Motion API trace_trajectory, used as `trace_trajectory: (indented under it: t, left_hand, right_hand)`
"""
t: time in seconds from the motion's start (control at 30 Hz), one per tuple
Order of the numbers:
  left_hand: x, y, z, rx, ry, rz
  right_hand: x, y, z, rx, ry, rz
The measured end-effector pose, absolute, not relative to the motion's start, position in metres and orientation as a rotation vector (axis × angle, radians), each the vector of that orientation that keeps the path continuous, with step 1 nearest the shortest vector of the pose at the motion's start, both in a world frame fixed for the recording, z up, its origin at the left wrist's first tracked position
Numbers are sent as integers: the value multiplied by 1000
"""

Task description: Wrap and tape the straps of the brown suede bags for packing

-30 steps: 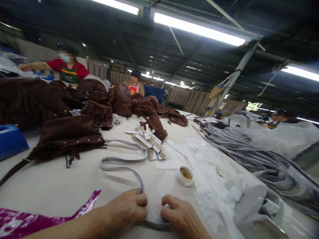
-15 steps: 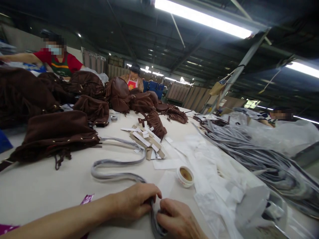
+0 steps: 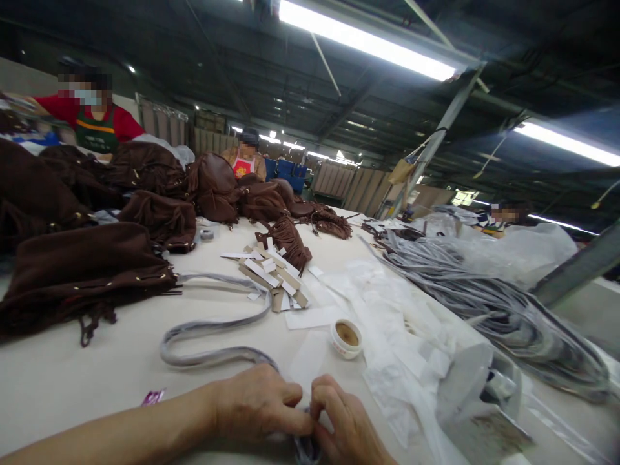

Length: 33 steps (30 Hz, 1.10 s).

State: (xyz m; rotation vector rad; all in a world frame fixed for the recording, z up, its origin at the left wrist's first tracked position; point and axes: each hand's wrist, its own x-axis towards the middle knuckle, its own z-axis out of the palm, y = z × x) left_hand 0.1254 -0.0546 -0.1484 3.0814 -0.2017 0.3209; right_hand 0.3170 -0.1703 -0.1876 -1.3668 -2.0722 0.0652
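Observation:
A long grey strap (image 3: 194,332), seemingly in a thin clear wrapping, winds in an S-curve over the table from beside a brown bag (image 3: 92,271) to my hands. My left hand (image 3: 264,403) is closed on the strap near the table's front edge, thumb and fingers pressed together. Against its fingertips, my right hand (image 3: 349,426) pinches the same strap. A short length of it hangs bunched below the fingers, partly hidden by them. Just beyond my right hand sits a small round white tub (image 3: 346,339) with brownish contents.
Cut card strips (image 3: 274,278) lie in a heap mid-table. White tissue sheets (image 3: 387,342) and a grey-white box (image 3: 479,407) are to the right, before a pile of grey straps (image 3: 450,290). Brown bags line the left, where a person in red (image 3: 104,123) stands.
My view has shifted slightly, so the scene sits further left. My two hands have come together on the strap, the right fingers now raised into a pinch beside the left fingertips.

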Motion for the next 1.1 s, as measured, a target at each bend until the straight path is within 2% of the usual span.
trace_trajectory:
  t: [0.17,0.33,0.47,0.73,0.97,1.1]
  left_hand:
    - [130,-65,-150,3151,-206,308]
    - [134,-76,-165,3122,-45,328]
    - [136,-82,-173,3052,84,305]
    - [127,-96,-155,3037,167,143]
    - [125,-100,-161,3120,220,93]
    - [125,-100,-172,3122,189,210]
  right_hand:
    - [312,-179,-165,-1436,-1936,400]
    - [304,-195,-162,-1664,-1892,106]
    - [297,-201,-173,-1799,-1989,108]
    - [291,-193,-136,-1884,-1872,596]
    - [283,-182,-121,-2103,-1947,472]
    - [272,-172,-121,-2294,-1874,386]
